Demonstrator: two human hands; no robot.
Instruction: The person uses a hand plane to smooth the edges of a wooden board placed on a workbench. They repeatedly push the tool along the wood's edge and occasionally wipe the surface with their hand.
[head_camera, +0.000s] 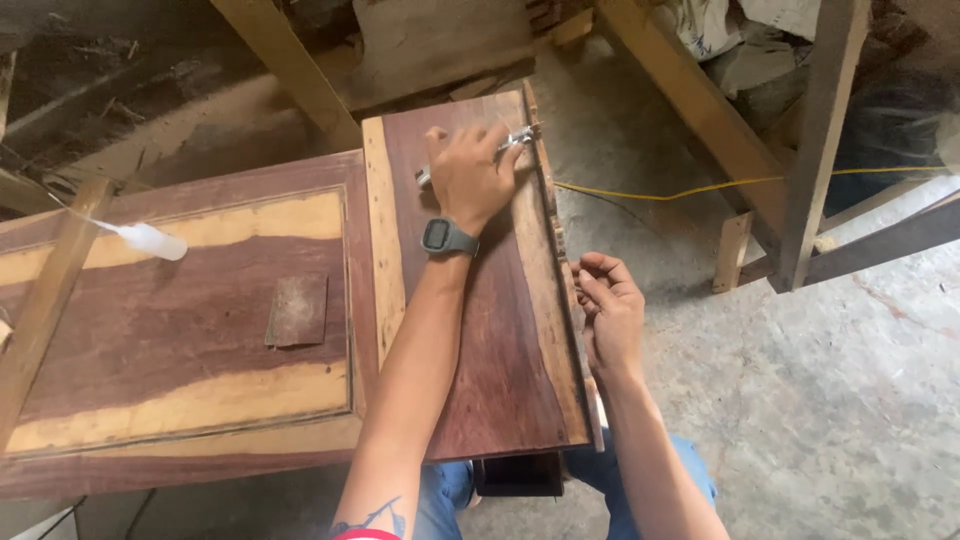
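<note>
My left hand (470, 175) rests on the far end of a dark reddish wooden board (500, 340) and grips a metal tool (522, 136) whose shiny end points at the board's right edge. A grey watch is on that wrist. My right hand (606, 305) is at the board's right edge, fingers curled and pinched together against the edge strip (562, 250). What the fingers pinch is too small to tell.
A panelled wooden door (180, 330) lies to the left with a small square of sandpaper (297, 310) and a white bottle (150, 240) on it. A yellow cord (680, 190) crosses the concrete floor. Wooden beams (700, 110) stand at the right and back.
</note>
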